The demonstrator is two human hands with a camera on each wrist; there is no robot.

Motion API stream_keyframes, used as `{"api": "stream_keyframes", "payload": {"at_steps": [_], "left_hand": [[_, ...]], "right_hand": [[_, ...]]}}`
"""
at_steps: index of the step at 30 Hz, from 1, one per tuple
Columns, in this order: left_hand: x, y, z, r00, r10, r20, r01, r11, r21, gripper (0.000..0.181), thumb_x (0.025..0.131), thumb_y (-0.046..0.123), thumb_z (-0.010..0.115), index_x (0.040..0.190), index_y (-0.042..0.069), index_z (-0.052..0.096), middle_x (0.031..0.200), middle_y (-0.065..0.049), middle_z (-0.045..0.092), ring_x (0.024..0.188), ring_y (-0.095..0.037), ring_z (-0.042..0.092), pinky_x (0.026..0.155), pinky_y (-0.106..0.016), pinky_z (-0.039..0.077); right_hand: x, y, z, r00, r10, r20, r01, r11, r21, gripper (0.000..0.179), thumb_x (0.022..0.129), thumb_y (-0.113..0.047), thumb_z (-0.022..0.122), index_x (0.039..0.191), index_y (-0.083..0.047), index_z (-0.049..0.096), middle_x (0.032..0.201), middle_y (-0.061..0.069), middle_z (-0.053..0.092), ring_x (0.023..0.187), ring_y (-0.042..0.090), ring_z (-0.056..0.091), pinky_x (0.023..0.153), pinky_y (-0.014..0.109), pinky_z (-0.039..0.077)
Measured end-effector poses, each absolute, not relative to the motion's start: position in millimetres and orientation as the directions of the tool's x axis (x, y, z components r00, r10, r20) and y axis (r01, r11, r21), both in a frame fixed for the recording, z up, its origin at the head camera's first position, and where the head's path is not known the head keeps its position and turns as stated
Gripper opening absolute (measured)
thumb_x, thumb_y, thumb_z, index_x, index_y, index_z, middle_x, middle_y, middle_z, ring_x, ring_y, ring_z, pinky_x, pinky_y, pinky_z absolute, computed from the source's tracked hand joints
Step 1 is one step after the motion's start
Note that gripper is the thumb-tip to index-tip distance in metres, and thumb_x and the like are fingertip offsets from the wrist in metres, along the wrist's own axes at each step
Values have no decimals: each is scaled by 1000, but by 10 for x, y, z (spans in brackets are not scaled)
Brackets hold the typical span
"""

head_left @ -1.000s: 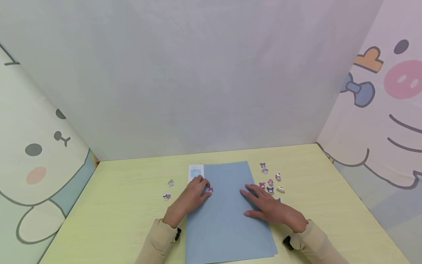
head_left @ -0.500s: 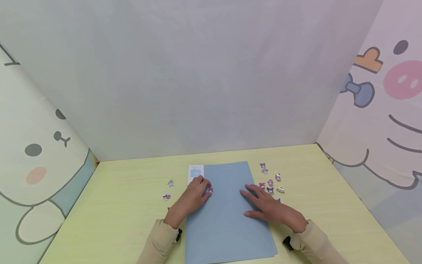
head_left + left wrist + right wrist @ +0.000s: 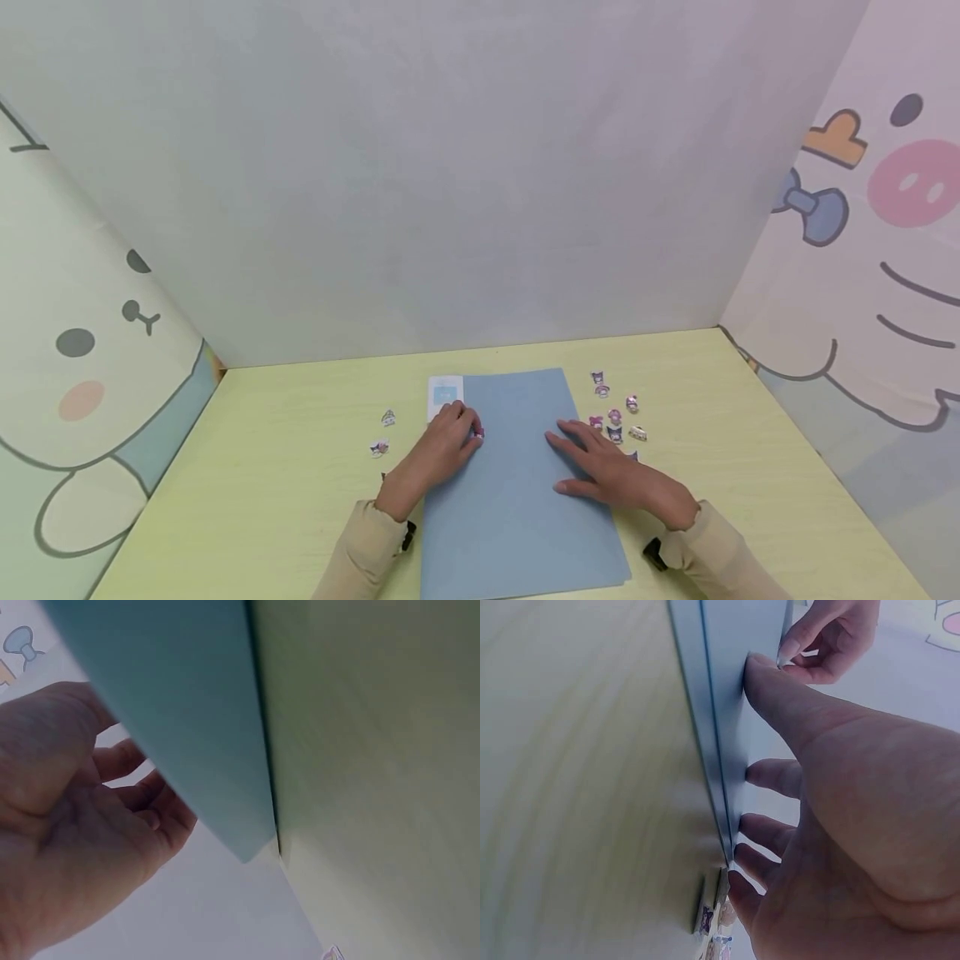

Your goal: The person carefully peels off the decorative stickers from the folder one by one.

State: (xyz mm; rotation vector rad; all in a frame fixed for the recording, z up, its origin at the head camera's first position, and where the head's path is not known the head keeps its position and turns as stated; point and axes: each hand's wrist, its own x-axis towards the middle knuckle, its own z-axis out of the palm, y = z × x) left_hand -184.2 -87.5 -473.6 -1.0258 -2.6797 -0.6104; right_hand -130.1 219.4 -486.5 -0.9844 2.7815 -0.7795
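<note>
In the head view a blue folder [image 3: 521, 517] lies flat on the table. My left hand [image 3: 450, 440] is over its upper left part, thumb and forefinger pinching a small pink cartoon sticker [image 3: 479, 433] at the folder's surface. The left wrist view shows this hand [image 3: 82, 802] with curled fingers beside the folder [image 3: 180, 712]; the sticker is hidden there. On the folder's right side my right hand [image 3: 603, 467] rests with spread fingers. The right wrist view has its fingertips [image 3: 759, 771] touching the folder and my left hand [image 3: 832, 641] beyond.
Several cartoon stickers, one dark [image 3: 615, 434], lie right of the folder. More, including a pale one [image 3: 388, 418], lie on the left. A white label [image 3: 446, 390] sits at the folder's upper left corner. Walls [image 3: 465, 208] enclose the yellow table [image 3: 285, 467].
Both hands stay practically where they were, the left still pinching the pink sticker against the folder. The left wrist has shifted very slightly to the right.
</note>
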Motion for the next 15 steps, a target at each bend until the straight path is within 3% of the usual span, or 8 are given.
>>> {"api": "stream_keyframes", "payload": {"at_steps": [5,15], "left_hand": [[-1825,-875,-4734,-764,566,308,644,697,315,18,90,4,77,101,-2,64,92,-9,51,86,-23,47,77,-39,45],[-1808,-835,-4730,-781,546,304,624,714,318,16,90,4,77,99,-1,65,91,-9,52,84,-23,48,76,-39,45]], "right_hand": [[-1299,2193,-4870,-788,-610,87,-568,665,-486,69,100,-35,67,153,2,42,154,31,34,141,54,35,104,70,35],[-1282,2204,-4844,-803,-595,44,-530,677,-511,70,102,-38,64,155,-1,40,158,30,30,144,54,29,107,70,33]]}}
